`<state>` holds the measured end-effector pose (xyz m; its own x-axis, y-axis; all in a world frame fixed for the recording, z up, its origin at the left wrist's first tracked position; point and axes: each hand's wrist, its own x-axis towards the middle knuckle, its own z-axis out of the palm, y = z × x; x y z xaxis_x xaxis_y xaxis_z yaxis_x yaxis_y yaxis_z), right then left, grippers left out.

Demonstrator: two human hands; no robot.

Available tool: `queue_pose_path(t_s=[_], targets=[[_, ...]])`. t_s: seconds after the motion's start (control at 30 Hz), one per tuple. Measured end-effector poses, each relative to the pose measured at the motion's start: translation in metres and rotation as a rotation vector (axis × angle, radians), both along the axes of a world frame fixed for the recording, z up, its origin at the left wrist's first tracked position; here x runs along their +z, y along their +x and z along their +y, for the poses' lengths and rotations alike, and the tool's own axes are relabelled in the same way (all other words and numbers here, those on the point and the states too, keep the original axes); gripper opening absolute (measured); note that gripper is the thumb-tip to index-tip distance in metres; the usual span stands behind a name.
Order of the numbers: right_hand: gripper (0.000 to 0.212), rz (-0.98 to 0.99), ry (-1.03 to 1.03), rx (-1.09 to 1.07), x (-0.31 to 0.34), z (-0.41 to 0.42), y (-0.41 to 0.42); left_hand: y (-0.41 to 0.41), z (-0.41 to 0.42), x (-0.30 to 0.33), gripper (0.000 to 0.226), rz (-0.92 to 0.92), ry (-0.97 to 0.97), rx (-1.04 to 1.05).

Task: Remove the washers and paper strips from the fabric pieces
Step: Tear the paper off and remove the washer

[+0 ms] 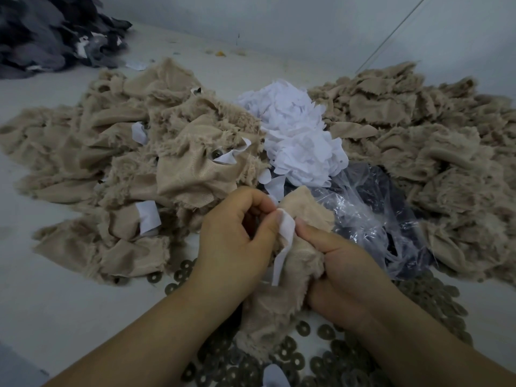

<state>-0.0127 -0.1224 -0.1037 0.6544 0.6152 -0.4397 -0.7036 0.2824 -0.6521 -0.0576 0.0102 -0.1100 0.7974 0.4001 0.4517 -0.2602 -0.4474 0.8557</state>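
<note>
White counter (50, 303), left to right: dark fabric heap (50, 34) at far corner; tan fabric pile (134, 152) still carrying paper strips; left hand (234, 247), thumb and forefinger pinching a white paper strip (283, 244); fabric piece (296, 263) gripped by right hand (343, 272), fingers curled; loose washers (321, 358) below; discarded paper heap (298, 135); clear plastic bag (371, 213); second tan pile (435, 152).

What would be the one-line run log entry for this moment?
left hand: pinches paper strip | right hand: holds fabric piece | loose washers on table | strip not yet off
</note>
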Motion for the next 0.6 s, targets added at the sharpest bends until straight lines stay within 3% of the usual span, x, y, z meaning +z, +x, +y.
queue_pose_path(t_s=[0.17,0.3,0.5,0.6], targets=[[0.042,0.001,0.012,-0.021,0.002,0.000,0.000,0.001,-0.002,-0.002,0.007,0.088,-0.137,-0.044],[0.042,0.003,0.011,-0.037,0.004,0.000,-0.001,0.003,-0.001,-0.004,0.023,0.167,-0.232,-0.075],[0.043,-0.058,-0.038,-0.085,0.003,-0.003,0.002,0.006,0.003,-0.009,0.021,0.139,-0.349,-0.110],[0.034,-0.250,-0.186,-0.120,0.014,-0.012,0.013,0.006,0.005,-0.009,0.021,0.112,-0.400,-0.074]])
